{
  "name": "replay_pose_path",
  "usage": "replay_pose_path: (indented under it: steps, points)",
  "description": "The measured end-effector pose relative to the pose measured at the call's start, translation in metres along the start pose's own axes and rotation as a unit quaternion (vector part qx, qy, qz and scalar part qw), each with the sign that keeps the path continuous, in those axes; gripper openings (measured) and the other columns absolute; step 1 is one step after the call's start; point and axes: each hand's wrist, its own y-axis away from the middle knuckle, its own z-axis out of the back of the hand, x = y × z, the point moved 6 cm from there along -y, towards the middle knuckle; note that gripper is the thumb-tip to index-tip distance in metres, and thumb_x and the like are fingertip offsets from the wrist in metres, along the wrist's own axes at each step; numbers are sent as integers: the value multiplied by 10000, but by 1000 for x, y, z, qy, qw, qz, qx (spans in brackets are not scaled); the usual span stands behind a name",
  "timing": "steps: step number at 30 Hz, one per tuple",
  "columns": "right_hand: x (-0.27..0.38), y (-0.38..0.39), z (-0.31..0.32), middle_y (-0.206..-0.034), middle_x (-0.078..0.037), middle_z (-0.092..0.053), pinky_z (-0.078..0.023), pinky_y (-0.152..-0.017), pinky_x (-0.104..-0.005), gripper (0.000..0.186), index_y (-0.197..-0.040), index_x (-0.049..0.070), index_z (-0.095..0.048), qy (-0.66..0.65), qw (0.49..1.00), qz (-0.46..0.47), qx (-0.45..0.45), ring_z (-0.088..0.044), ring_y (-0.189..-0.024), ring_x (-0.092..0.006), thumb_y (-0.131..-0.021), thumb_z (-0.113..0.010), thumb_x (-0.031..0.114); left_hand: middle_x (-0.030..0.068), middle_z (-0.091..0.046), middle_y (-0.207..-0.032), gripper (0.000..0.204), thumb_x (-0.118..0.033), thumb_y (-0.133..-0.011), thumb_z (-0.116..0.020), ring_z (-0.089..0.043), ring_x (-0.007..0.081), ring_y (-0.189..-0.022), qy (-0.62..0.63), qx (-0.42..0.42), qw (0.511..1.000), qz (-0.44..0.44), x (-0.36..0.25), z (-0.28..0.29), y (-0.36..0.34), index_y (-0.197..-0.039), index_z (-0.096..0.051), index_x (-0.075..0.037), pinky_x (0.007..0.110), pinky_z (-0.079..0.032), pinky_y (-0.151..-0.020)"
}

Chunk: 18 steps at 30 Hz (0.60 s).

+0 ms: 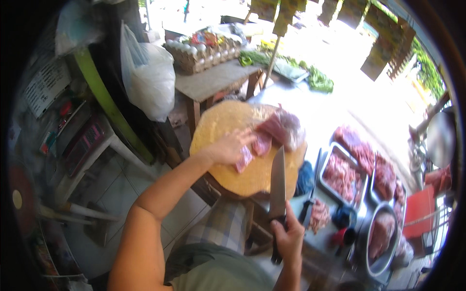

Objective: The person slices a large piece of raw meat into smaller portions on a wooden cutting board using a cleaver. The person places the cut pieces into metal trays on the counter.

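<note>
A round wooden chopping block (213, 174) carries a large piece of raw meat partly wrapped in clear plastic (286, 128) and smaller cut pieces (245, 160). My left hand (228, 148) is over the smaller pieces, fingers loosely spread, seemingly resting on them; whether they grip is unclear. My right hand (289, 233) grips the dark handle of a large knife (277, 179), blade pointing forward over the block's right front part.
Metal trays of meat (340, 172), a pot (378, 237), a second knife (308, 208) and blue cloth (305, 177) lie to the right. An egg carton (204, 56) and greens (318, 80) stand behind. A white bag (145, 82) hangs left, above a plastic stool (116, 140).
</note>
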Motion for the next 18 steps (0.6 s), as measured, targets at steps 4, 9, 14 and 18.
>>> replay_pose_path:
  steps: [4, 9, 14, 18]
  points:
    - [11, -20, -14, -989, -82, -735, -525, -780, -259, 639, -1461, -52, -500, 55, 995, 79, 0, -615, -842, -83, -847, -676, -65, 154, -530, -1432, 620, -319, -852, -726, -495, 344, -1312, -50, 179, 981, 50, 5, -13, -13, -1408, -553, -106, 546, -359, -1114]
    - [-2, -22, -14, -1193, -185, -726, -519, -912, -287, 651, -1452, -61, -506, 47, 998, 45, 17, -662, -1037, -135, -827, -688, -67, 113, -637, -1224, 427, -413, -802, -768, -508, 318, -1243, -158, 314, 935, 47, 4, -8, -28, -1105, -737, -113, 527, -373, -1016]
    - [-15, -15, -4, -1236, -220, -706, -499, -960, -295, 645, -1447, -70, -505, 15, 1000, -11, 12, -651, -1104, -162, -828, -687, -73, 130, -703, -853, 209, -246, -783, -732, -668, 279, -886, 30, 314, 949, -16, 0, -4, -32, -904, -741, -75, 446, -469, -858]
    - [-5, -29, -8, -1299, -167, -681, -488, -1002, -296, 654, -1459, -79, -493, 38, 998, 25, 37, -635, -1154, -170, -825, -648, -120, 128, -710, -843, 195, -145, -783, -713, -699, 209, -828, 216, 221, 950, 48, 21, 11, -20, -934, -705, -22, 366, -523, -674]
